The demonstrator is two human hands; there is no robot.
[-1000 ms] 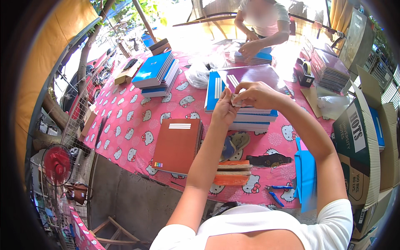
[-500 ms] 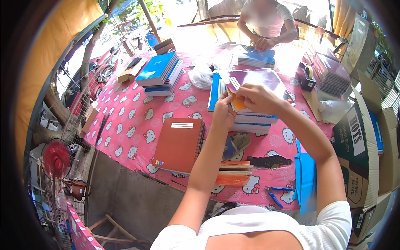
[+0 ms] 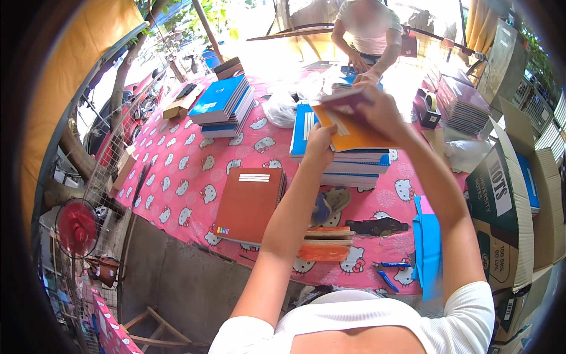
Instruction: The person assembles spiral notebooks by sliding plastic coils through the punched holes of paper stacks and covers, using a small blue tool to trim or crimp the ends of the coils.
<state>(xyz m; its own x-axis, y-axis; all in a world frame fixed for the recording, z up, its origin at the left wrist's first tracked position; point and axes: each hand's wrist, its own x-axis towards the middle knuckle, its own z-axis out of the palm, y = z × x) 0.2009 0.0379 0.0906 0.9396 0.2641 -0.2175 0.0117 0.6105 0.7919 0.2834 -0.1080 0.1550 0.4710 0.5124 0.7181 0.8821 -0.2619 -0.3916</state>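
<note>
My left hand [image 3: 321,144] pinches the near left edge of an orange notebook [image 3: 362,137] on top of a stack in front of me. My right hand [image 3: 380,112] grips a purple notebook [image 3: 346,101], raised and tilted above the orange one. Below them lie several blue-covered notebooks [image 3: 354,170], and one blue cover [image 3: 302,127] shows at the left of the stack. Left of my left forearm, a pile topped by a reddish-brown spiral notebook [image 3: 249,200] rests on the pink patterned tablecloth [image 3: 183,171].
Blue notebooks [image 3: 221,100] are piled at the far left, purple ones [image 3: 463,100] at the far right beside a tape dispenser [image 3: 428,109]. An open cardboard box [image 3: 501,206] stands at the right. Near me lie blue-handled pliers [image 3: 389,280]. Across the table, a person [image 3: 365,35] handles blue notebooks.
My right hand has moved up and right, lifting the purple notebook off the orange one, which now shows broadly. The person opposite has shifted their arms.
</note>
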